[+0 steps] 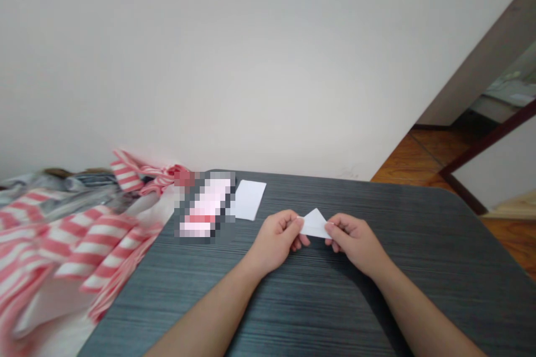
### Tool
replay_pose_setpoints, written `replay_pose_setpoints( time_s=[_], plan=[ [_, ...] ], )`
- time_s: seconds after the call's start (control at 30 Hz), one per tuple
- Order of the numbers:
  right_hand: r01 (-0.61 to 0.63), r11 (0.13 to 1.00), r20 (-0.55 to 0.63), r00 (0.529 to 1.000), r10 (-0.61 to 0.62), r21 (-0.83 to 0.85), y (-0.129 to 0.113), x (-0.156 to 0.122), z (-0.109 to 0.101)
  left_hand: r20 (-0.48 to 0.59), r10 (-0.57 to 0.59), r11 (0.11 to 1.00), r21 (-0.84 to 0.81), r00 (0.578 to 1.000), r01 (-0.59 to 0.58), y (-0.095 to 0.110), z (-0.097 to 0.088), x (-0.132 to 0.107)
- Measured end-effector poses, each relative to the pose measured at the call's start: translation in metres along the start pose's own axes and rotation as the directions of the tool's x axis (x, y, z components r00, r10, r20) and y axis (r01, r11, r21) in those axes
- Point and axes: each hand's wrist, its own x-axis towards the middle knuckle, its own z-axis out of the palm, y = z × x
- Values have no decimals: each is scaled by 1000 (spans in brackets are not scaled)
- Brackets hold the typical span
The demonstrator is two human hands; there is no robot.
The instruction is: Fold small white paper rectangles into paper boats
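A small piece of white paper (315,224), folded to a triangle with its point facing away from me, is held between my two hands over the dark table. My left hand (278,239) pinches its left corner between thumb and fingers. On the opposite corner, my right hand (354,240) has the same kind of pinch, thumb on top. Both hands' lower fingers curl beneath the paper's edge and are partly hidden.
White sheets (250,199) lie flat on the dark wood-grain table (318,307), beside a pixelated pinkish object (206,205). Red-and-white striped cloth (92,240) is heaped along the table's left side. A pale wall (268,67) rises behind; wooden floor (402,159) shows at the right.
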Motion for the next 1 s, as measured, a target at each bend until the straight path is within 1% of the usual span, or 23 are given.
replay_pose_setpoints(
  time_s=[0.13,0.23,0.3,0.33,0.4,0.43,0.5,0.57,0.63,0.67,0.77,0.87,0.93,1.0],
  plan=[
    [12,1000,-29,1000,-12,-7,0,0,1,0,1,1000,-6,1000,-1,1,2,1],
    [23,999,-90,996,-26,-37,3,0,0,-42,43,995,-88,998,-46,1,4,2],
    [34,995,-156,987,-49,-96,5,1,-1,-84,82,986,-135,993,-93,0,4,3],
    [42,990,-185,980,-67,-135,5,2,-1,-91,94,986,-131,991,-106,-1,5,3],
    [81,971,-216,968,-131,-226,4,2,0,-59,101,992,-72,993,-106,-1,4,2],
    [121,955,-208,961,-181,-272,3,2,0,-32,98,994,-36,995,-99,-1,4,2],
    [248,908,-145,939,-311,-337,0,2,3,1,88,996,7,996,-88,0,4,1],
    [387,852,-62,899,-434,-352,-1,2,6,7,80,997,21,997,-80,3,5,0],
    [472,810,-5,863,-505,-349,-1,2,9,18,85,996,38,996,-86,5,5,-1],
    [492,796,17,854,-520,-352,-1,2,9,28,92,994,49,995,-93,6,5,-1],
    [517,773,85,846,-526,-367,-1,1,10,29,102,991,83,994,-104,5,4,-1],
    [541,765,116,835,-538,-348,-3,0,8,11,76,981,179,997,-77,1,3,-1],
    [526,781,75,842,-535,-336,-5,0,8,6,70,966,248,998,-69,0,1,-1],
    [467,822,-25,865,-502,-325,-5,0,8,26,80,950,299,996,-84,1,-1,-2]
  ],
)
